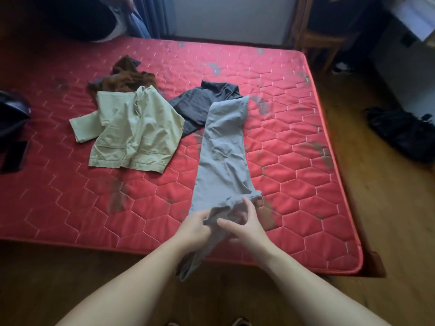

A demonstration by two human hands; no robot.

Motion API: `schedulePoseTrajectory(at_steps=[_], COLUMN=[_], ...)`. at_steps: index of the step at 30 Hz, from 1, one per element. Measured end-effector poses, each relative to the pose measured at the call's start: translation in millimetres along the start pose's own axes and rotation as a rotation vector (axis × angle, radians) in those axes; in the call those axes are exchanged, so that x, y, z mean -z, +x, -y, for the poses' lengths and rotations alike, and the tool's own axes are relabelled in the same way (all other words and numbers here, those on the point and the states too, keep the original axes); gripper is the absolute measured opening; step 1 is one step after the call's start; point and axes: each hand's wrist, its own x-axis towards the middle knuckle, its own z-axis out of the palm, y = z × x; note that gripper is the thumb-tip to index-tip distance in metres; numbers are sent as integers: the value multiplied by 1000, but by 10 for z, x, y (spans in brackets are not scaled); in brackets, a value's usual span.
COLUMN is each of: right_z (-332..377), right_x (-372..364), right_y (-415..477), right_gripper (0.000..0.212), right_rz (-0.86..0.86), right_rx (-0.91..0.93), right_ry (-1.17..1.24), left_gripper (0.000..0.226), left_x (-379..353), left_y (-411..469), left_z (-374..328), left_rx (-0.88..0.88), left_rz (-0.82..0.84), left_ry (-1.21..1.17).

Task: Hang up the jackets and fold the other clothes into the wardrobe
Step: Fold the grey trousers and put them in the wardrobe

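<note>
Far left of the trousers [223, 149], at the edge of the bed [294, 184], sits a black thing [11, 114] I cannot identify. Nearer to them, up and to the left, a brown top [124, 76] lies crumpled, with a pale shirt [131, 132] spread partly over it. Both look dumped there to wait their turn. A dark garment [195, 102] lies just left of the trousers' far end and runs under it.

The trousers are stretched lengthwise down the bed, legs together, with the far end flat and the near end bunched at the bed's edge. That probably gives a flat surface for folding. A tail of cloth hangs off the edge below the hands.

The left hand [195, 228] is at the near end, on its left side, fingers curled tight into the gathered cloth. It seems to anchor the end. The right hand [247, 229] is on the right side of that end, fingers spread and mostly straight on the fabric, not clenched, likely smoothing it.

Far right of the trousers, a black bag [400, 132] lies on the floor.
</note>
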Motion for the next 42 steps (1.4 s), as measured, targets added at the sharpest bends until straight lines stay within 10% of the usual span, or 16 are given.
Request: schedulePoseTrajectory(at_steps=[5, 9, 14, 25, 34, 42], right_z=[-85, -208, -299, -300, -423, -433], right_x=[1, 187, 404, 626, 838, 1057], right_y=[-25, -11, -13, -213, -274, 5], right_gripper=[97, 112, 50, 33, 41, 47], right_rz=[-10, -160, 249, 378, 204, 56], right_rx=[-48, 177, 242, -286, -301, -328], right_ry=[-64, -708, -1178, -551, 194, 365], left_gripper=[16, 9, 14, 22, 64, 49], left_x=[51, 130, 329, 642, 411, -267], left_y=[-71, -160, -236, -172, 7, -20], left_z=[0, -132, -276, -64, 232, 298], left_rx=[6, -149, -182, 9, 281, 561], left_rz=[-60, 247, 490, 392, -304, 126], left_ry=[-59, 411, 678, 621, -262, -762])
